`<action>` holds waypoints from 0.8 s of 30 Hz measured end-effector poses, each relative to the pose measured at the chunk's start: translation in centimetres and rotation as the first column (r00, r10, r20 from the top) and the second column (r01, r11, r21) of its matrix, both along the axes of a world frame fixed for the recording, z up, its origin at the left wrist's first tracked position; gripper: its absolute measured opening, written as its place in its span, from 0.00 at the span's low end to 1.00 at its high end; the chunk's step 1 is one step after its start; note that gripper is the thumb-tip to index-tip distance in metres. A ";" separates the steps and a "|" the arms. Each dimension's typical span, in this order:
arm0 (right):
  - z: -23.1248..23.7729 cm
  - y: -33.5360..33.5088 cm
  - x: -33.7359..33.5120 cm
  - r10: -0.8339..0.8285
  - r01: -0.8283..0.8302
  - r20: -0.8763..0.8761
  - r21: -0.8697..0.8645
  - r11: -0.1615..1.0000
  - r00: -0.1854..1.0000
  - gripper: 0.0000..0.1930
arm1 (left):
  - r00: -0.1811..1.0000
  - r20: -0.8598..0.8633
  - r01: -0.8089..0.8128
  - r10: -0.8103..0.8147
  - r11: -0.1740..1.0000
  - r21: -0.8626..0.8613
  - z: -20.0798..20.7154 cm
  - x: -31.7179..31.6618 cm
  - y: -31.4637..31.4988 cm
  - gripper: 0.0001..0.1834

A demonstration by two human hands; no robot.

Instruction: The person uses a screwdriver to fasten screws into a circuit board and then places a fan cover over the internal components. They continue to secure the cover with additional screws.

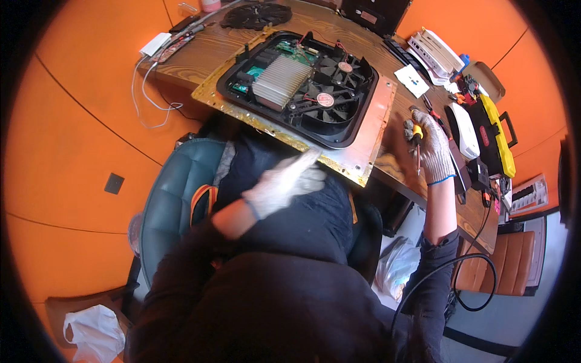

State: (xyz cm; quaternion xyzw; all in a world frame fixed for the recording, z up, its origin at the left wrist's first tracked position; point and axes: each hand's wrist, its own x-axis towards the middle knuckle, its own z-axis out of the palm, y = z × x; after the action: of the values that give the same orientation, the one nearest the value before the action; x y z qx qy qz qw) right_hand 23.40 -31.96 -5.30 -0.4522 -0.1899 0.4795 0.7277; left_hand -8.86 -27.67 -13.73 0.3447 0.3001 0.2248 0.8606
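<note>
My right hand (434,147), in a white knitted glove with a blue cuff, is closed around a screwdriver (417,132) with a yellow and black handle; its shaft points down toward me. The gloved left hand (286,183), slightly blurred, has fingers apart and stretched to the near edge of a square metal plate (373,124). Set in that plate is a black rounded housing (346,140). Inside it sit a finned heat sink (282,82), a green circuit board (290,51) and two black fans (327,107) with red-and-white hubs.
The wooden table (196,54) bears a loose round black grille (256,16) at the far left. To the right lie white devices (463,132), a white card (412,81) and a yellow-and-black toolbox (498,136). A cable (466,259) loops by my right arm.
</note>
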 end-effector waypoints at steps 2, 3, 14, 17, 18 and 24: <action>-0.3 -0.2 0.0 -0.049 0.050 0.019 -0.060 0.997 0.999 0.06 | 0.982 -0.096 0.174 -0.160 0.971 0.165 -0.7 -4.8 2.3 0.31; -0.4 -0.1 -0.1 -0.044 0.044 -0.001 -0.096 0.994 0.999 0.05 | 0.986 -0.085 0.156 -0.143 0.974 0.164 -0.8 -7.5 4.1 0.30; 0.7 3.8 -0.3 0.187 -0.213 -0.131 -0.222 0.951 0.973 0.08 | 0.783 -0.126 -0.543 0.609 0.769 0.337 2.9 -15.8 18.9 0.32; 1.2 4.8 0.0 0.287 -0.299 -0.090 -0.180 0.937 0.954 0.09 | 0.746 -0.220 -0.520 0.628 0.756 0.398 2.9 -14.9 19.3 0.23; 1.4 5.3 0.3 0.223 -0.228 -0.052 -0.193 0.954 0.974 0.10 | 0.768 -0.185 -0.514 0.613 0.763 0.392 2.9 -14.7 19.1 0.23; 1.2 9.3 2.5 0.326 -0.361 -0.183 -0.207 0.909 0.927 0.09 | 0.875 -0.108 -0.414 0.472 0.845 0.339 2.4 -15.5 15.3 0.16</action>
State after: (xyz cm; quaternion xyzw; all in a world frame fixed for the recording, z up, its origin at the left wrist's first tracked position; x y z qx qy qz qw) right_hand 25.94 -22.65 -4.13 -0.4593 -0.1548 0.6508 0.5844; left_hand -24.37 -12.32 -11.30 0.4143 0.4128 0.4283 0.6889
